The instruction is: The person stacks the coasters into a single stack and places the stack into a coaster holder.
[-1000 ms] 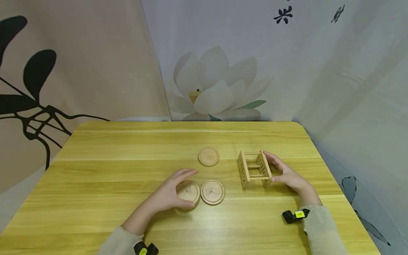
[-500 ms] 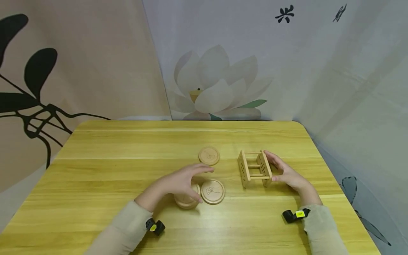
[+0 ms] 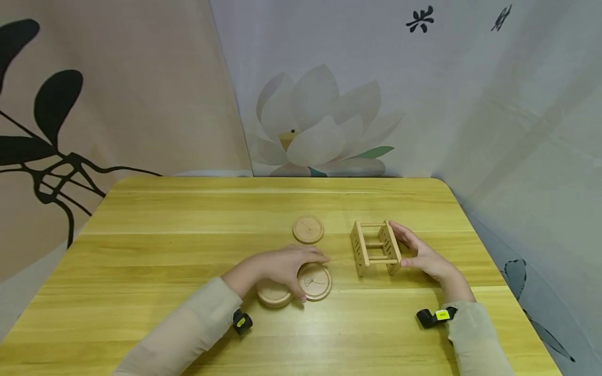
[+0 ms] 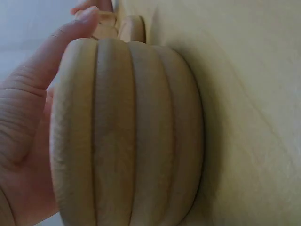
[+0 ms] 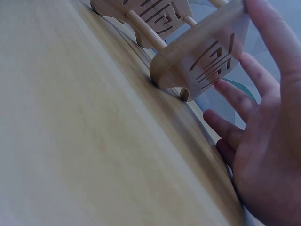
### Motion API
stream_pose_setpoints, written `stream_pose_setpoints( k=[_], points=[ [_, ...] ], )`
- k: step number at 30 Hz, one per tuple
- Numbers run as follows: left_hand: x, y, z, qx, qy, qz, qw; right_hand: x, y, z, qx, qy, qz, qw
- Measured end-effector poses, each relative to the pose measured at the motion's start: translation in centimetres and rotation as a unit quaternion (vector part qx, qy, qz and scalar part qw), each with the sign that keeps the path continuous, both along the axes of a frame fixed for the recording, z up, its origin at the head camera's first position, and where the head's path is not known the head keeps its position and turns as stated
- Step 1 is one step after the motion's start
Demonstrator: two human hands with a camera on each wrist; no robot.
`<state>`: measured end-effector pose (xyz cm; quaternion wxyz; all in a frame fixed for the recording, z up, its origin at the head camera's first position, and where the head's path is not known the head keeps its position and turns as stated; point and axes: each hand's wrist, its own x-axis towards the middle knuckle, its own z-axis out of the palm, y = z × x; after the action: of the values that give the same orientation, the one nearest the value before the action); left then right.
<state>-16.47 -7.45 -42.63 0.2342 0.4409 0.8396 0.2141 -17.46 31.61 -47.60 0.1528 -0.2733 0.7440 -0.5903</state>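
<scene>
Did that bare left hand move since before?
Yes, rightward in the head view. The bare left hand came closer to the unmoved pale wooden rack, from around the stacked round wooden discs to the engraved round disc beside them.

Left grip arches, thumb apart (right grip likewise).

Beige left sleeve; matching right sleeve; black left wrist camera and right wrist camera; yellow labels on both, markings unreadable.
</scene>
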Motion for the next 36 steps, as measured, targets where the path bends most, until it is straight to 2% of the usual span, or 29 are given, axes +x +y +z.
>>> stream_pose_setpoints(
  k=[5, 9, 16, 22, 27, 36],
  points=[
    [-0.1, 0.3, -0.6, -0.015, 0.002, 0.0, 0.9999, -0.1, 0.0, -0.2, -0.003, 0.008, 0.006, 0.9999],
    [0.0, 0.7, -0.8, -0.034, 0.02, -0.001, 0.9992, -0.1, 0.1, -0.3, -0.001, 0.014, 0.005, 0.9999],
    [0.4, 1.2, -0.1, -0.053, 0.058, -0.008, 0.9969, -0.1, 0.1, -0.1, 0.002, 0.007, -0.002, 1.0],
    [0.7, 1.6, -0.1, -0.069, 0.084, -0.01, 0.994, 0.0, 0.0, -0.1, 0.004, 0.007, -0.003, 1.0],
    [0.9, 1.9, -0.2, -0.073, 0.082, -0.005, 0.9939, 0.0, 0.0, -0.1, 0.007, 0.008, -0.006, 0.9999],
    [0.9, 1.9, -0.6, -0.05, 0.083, -0.019, 0.9951, -0.1, 0.1, -0.3, 0.007, 0.0, -0.008, 0.9999]
  ],
)
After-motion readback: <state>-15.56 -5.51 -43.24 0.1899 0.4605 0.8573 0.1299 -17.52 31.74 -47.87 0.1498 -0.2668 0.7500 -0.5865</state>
